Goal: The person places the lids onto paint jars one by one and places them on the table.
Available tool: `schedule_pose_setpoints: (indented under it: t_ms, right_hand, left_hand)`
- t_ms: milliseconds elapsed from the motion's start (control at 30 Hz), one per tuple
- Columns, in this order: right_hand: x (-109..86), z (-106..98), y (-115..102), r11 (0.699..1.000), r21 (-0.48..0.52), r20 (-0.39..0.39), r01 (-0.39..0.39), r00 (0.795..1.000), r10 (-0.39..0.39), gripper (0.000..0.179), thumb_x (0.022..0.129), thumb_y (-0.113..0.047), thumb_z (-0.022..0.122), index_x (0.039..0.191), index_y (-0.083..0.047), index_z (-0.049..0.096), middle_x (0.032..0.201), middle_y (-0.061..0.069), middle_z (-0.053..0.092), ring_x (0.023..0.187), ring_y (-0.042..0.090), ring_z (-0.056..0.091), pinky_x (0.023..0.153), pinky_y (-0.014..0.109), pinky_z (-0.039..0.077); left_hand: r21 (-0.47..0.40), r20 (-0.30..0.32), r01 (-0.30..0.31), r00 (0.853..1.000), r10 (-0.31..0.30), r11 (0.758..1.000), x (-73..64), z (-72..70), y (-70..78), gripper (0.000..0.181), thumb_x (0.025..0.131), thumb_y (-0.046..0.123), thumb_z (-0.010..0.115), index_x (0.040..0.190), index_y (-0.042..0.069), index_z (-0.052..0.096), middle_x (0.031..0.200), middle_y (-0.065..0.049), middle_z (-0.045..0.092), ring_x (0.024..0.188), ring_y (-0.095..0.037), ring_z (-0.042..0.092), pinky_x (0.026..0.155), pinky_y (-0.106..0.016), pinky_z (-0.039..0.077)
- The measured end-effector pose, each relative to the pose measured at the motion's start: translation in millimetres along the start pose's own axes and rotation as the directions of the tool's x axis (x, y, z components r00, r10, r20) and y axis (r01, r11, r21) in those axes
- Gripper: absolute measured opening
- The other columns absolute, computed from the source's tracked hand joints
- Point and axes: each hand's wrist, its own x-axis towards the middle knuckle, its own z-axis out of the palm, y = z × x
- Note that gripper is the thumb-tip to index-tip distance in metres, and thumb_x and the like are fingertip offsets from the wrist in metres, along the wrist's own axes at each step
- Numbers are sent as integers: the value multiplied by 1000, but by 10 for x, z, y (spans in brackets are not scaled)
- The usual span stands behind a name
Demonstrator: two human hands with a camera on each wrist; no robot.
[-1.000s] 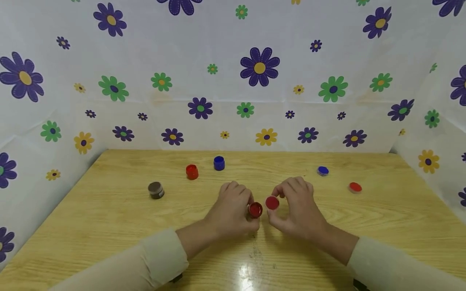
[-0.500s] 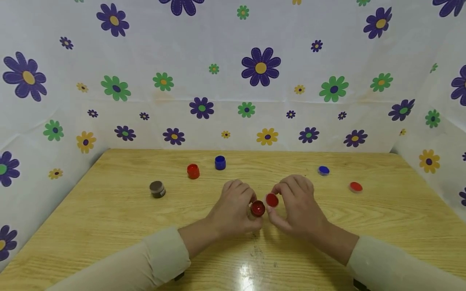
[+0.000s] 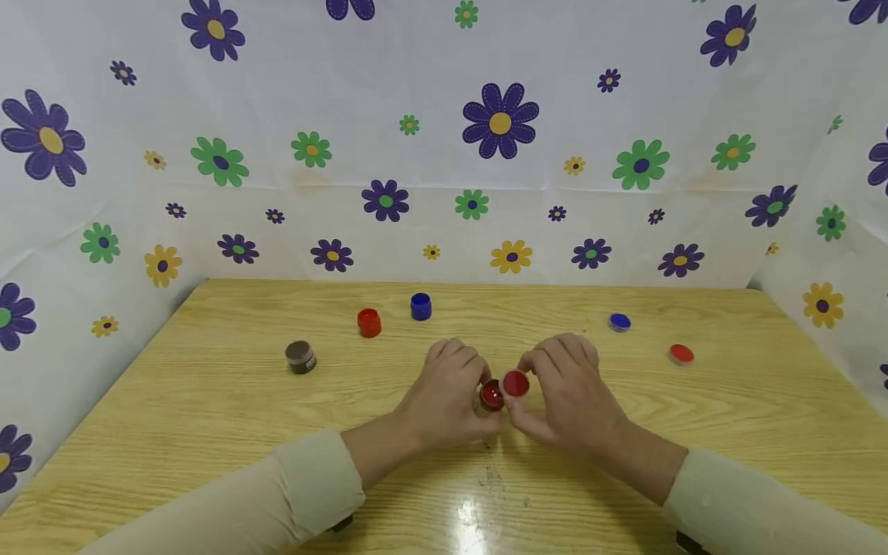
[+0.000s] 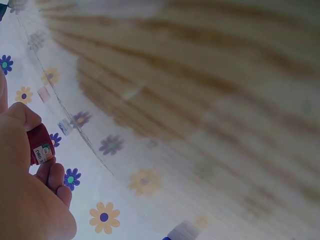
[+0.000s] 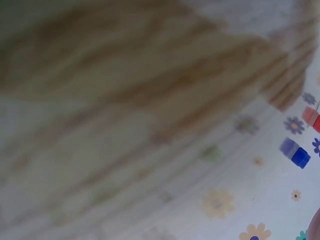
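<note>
My left hand grips a small dark red paint jar, its open mouth facing up with glossy paint inside. In the left wrist view the labelled side of the jar shows between thumb and fingers of the left hand. My right hand pinches a round crimson lid between thumb and index finger. Held tilted, the lid overlaps the right edge of the jar's mouth in the head view. Only a sliver of the right hand appears in the right wrist view.
Back left on the wooden table stand a capped brown-grey jar, an open red jar and an open blue jar. A blue lid and a red lid lie at right. A flowered cloth encloses the table.
The crimson lid has moved slightly left and now overlaps the edge of the jar's mouth, where a gap showed before. The jar has shifted slightly right. The other jars and lids stay put.
</note>
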Motion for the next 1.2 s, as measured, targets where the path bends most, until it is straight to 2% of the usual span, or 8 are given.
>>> schedule_pose_setpoints:
  t_ms: [467, 733, 1000, 1100, 1200]
  right_hand:
    - [0, 13, -18, 993, 11, 55, 117, 992, -117, 34, 88, -43, 56, 92, -10, 61, 91, 3, 57, 92, 22, 48, 85, 43, 36]
    - [-3, 16, -21, 991, 18, 73, 134, 988, -135, 36, 88, -45, 57, 94, -10, 61, 93, 3, 57, 95, 23, 48, 85, 41, 35]
    - [-110, 17, -160, 991, 41, 140, 126, 982, -131, 35, 83, -47, 66, 95, -14, 61, 93, -2, 56, 95, 18, 45, 85, 36, 32]
    - [-92, 18, -148, 990, 24, 145, 136, 980, -138, 36, 83, -46, 68, 96, -14, 60, 94, -3, 54, 96, 18, 45, 86, 36, 32]
    - [-29, 0, -88, 990, 9, 134, 142, 981, -142, 35, 83, -45, 69, 96, -14, 61, 94, -2, 55, 96, 19, 45, 86, 37, 32]
  left_hand:
    - [7, -37, -33, 999, 34, 999, -12, 12, 20, 36, 67, 36, 85, 84, 14, 64, 84, 5, 61, 86, -14, 48, 84, -33, 37]
    - [40, -42, -50, 998, 52, 998, -6, 8, 26, 40, 65, 41, 86, 83, 14, 63, 81, 5, 59, 85, -14, 49, 84, -32, 38]
    - [38, 23, -50, 999, 49, 998, -146, 44, 83, 39, 63, 42, 84, 79, 16, 61, 77, 9, 54, 81, -11, 44, 84, -30, 37]
    - [59, -7, -69, 998, 70, 996, -125, 57, 86, 38, 62, 42, 84, 78, 17, 60, 76, 9, 53, 80, -11, 43, 84, -29, 36]
    - [83, -47, -100, 993, 104, 991, -42, 39, 58, 37, 62, 41, 84, 78, 16, 60, 77, 9, 54, 80, -11, 44, 83, -29, 36]
